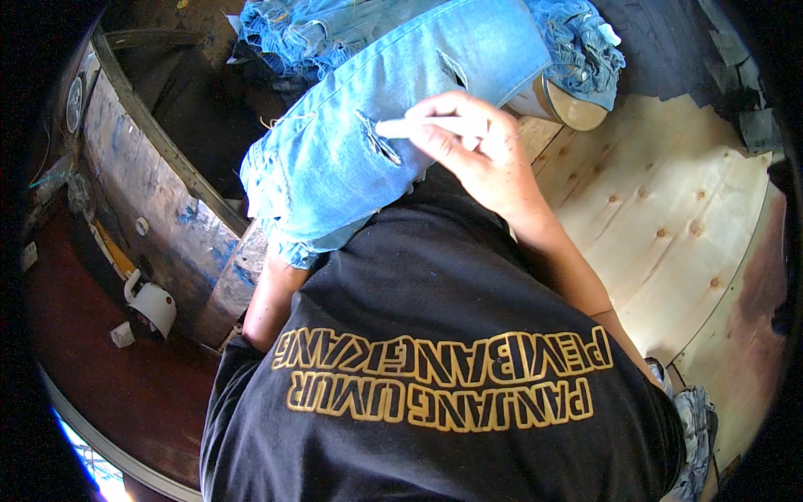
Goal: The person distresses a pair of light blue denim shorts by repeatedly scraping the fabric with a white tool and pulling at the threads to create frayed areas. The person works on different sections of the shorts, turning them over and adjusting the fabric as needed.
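pinching a whitish stick (pixel 400 128), that's the right hand (pixel 481 138), thumb against fingers. stick's blurry, exact kind unclear.

tip on anything?

right at the near slit (pixel 381 144) in the denim leg (pixel 326 171), just left of the fingers. can't tell if it's touching cloth or hovering.

left hand?

hidden in the crumpled end of that leg, only the wrist (pixel 286 279) shows. spread or gripping, can't tell.

and the leg itself?

light blue, lying slantwise from over the left wrist to beyond the right hand, cut off by the top edge. far slit (pixel 452 69) sits just past the right knuckles. loose orange threads (pixel 288 120) on the edge beyond the left wrist.

what else?

denim heap (pixel 301 38) past both hands, partly behind the leg, top cropped. more bunched denim (pixel 581 54) beyond the right hand, by a cylinder (pixel 577 109) with a cream end; rest of it's covered. pale wooden board (pixel 669 209) right of the right hand. worn panel (pixel 159 171) left of the left wrist, plus a white curved object (pixel 155 305), too dim to name. black shirt (pixel 452 268) fills the space below the hands.
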{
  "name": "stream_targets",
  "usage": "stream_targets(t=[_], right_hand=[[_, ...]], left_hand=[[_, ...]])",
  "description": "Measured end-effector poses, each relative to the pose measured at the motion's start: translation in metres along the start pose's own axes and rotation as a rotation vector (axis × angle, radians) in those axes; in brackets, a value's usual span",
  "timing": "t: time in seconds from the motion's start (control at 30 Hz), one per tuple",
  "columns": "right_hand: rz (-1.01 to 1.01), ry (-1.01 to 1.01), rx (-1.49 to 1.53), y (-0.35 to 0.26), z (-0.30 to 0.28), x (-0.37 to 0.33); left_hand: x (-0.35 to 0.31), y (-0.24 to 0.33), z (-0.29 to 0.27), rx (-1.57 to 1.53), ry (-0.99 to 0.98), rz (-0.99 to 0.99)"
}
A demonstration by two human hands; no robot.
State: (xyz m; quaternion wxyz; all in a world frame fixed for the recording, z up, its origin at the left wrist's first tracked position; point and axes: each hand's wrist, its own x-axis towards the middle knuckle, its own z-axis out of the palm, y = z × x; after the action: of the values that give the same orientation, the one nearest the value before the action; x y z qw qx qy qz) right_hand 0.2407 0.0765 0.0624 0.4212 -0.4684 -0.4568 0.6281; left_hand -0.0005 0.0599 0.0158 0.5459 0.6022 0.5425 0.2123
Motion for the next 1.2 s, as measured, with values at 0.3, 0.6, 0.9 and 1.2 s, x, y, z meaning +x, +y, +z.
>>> stream_targets(t=[0.3,0.6,0.9,1.2], right_hand=[[-0.107,0.093,-0.192,0.003,-0.001,0.004],[0.028,0.067,-0.11,0.0,-0.012,-0.001],[-0.015,0.158,-0.053,0.003,-0.016,0.008],[0.001,0.128,-0.004,0.001,-0.015,0.007]], left_hand=[[0.013,0.003,0.006,-0.058,-0.033,-0.007],[-0.005,0.01,-0.002,-0.138,-0.014,-0.055],[0.007,0.009,0.004,-0.205,-0.001,-0.09],[0.011,0.012,0.007,-0.248,0.003,-0.12]])
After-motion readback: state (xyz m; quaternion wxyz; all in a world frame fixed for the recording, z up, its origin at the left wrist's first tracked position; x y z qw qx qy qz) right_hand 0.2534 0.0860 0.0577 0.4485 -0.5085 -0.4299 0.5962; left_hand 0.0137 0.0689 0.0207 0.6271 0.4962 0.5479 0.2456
